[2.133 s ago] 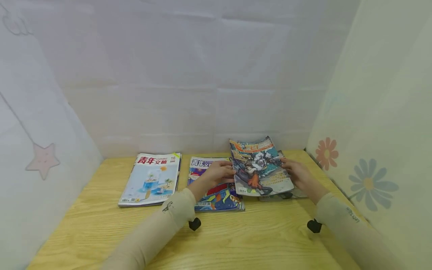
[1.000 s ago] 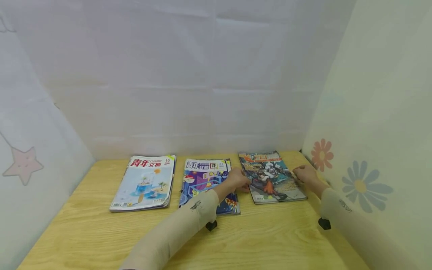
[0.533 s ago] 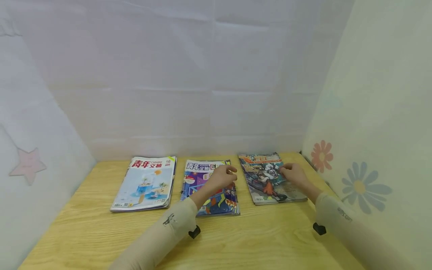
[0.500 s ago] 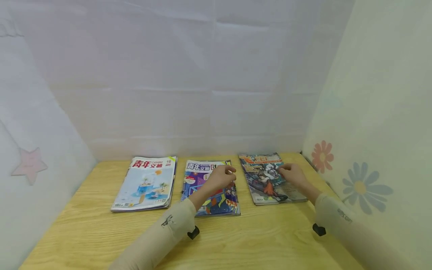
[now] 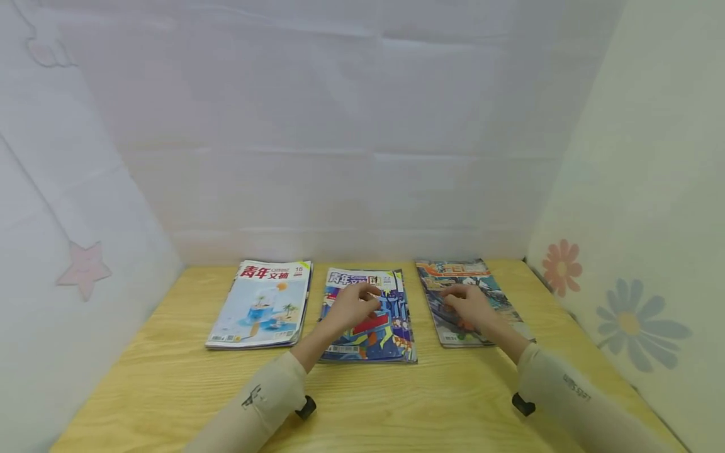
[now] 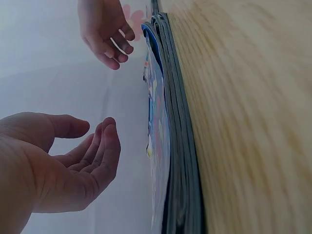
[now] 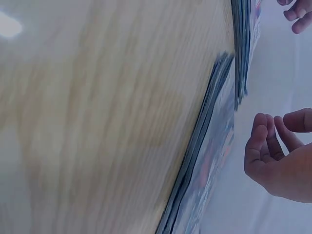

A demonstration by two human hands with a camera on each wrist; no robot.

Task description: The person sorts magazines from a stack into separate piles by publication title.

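Three small piles of magazines lie in a row on the wooden table. My left hand (image 5: 352, 308) hovers above the middle magazines (image 5: 368, 346), which have a purple and blue cover. In the left wrist view the left hand (image 6: 68, 161) is apart from that pile, its fingers loosely bent around nothing. Over the right magazines (image 5: 501, 308), with a comic-style cover, hangs my right hand (image 5: 471, 306). The right wrist view shows the right hand (image 7: 278, 156) clear of the pages, fingers relaxed and holding nothing. Neither hand is near the left magazines (image 5: 263, 311), topped by a pale blue cover.
The wooden table (image 5: 396, 409) stretches toward me in front of the piles. A white cloth backdrop (image 5: 362, 157) stands behind it. Side panels carry a pink star (image 5: 84, 269) on the left and flowers (image 5: 629, 323) on the right.
The comic-cover magazine, held between both hands at first, now lies on the right pile, released. Both hands have lifted away and moved left. The view has shifted slightly.
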